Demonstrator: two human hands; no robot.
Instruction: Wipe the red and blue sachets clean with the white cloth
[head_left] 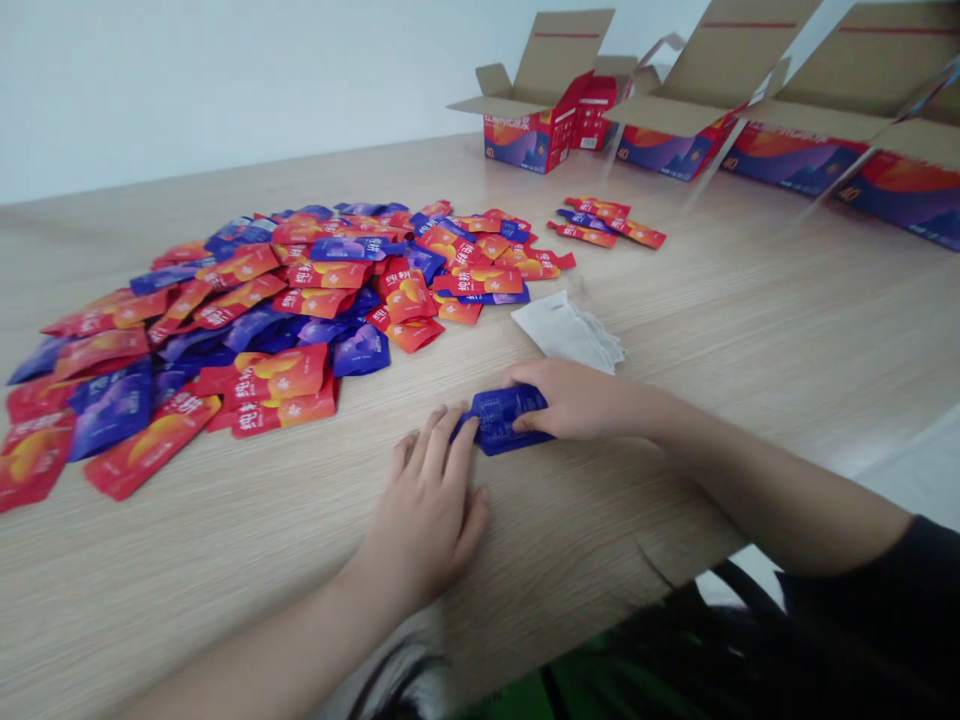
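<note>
A dark blue sachet (504, 418) with faint print lies on the table between my hands, its narrow end to the left. My right hand (574, 398) grips its right end, the thumb over the top and the fingers along the far edge. From the left, my left hand (431, 500) reaches its fingertips onto the narrow end, fingers stretched out and palm down. Just beyond my right hand lies a stack of thin white packets (564, 330), partly behind that hand. Left of them spreads a big heap of red and blue sachets (330, 275).
Several loose sachets (611, 222) lie in a small group behind the white packets. Open cardboard boxes (517, 142) with red and blue printing stand in a row at the back right, flaps up. The near table edge (600, 650) runs below my hands.
</note>
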